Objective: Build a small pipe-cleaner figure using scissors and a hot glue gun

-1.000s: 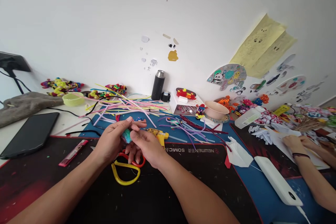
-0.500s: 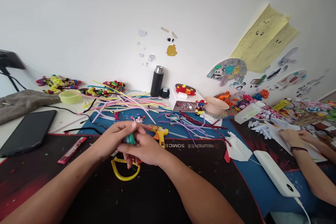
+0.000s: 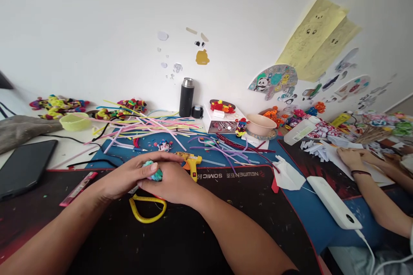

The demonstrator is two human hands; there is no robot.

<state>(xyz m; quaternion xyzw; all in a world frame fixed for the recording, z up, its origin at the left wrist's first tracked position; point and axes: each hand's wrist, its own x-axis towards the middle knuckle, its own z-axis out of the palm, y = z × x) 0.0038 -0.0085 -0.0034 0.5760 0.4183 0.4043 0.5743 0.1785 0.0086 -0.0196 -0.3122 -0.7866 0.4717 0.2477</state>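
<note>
Cupped together above the black mat, my left hand (image 3: 127, 176) and my right hand (image 3: 176, 182) are closed around a small teal bundle (image 3: 157, 175). Its textured top shows between my thumbs, while the rest is hidden by my palms and fingers. Just below my hands lies a tool with a yellow looped handle (image 3: 148, 219), partly covered by them. A yellow glue gun (image 3: 192, 165) rests right behind my right hand. Farther back sits a small figure with a white face (image 3: 165, 146).
Pipe cleaners (image 3: 155, 125) lie along the back by a black thermos (image 3: 186, 99). At left are a phone (image 3: 27, 167) and a pink-edged pack (image 3: 78, 189). To the right lie a white power bank (image 3: 334, 202) and another person's hands (image 3: 351, 159) over paper.
My hands have turned and closed more tightly over the teal bundle, right hand now flatter with its back up. The view has swung slightly right.
</note>
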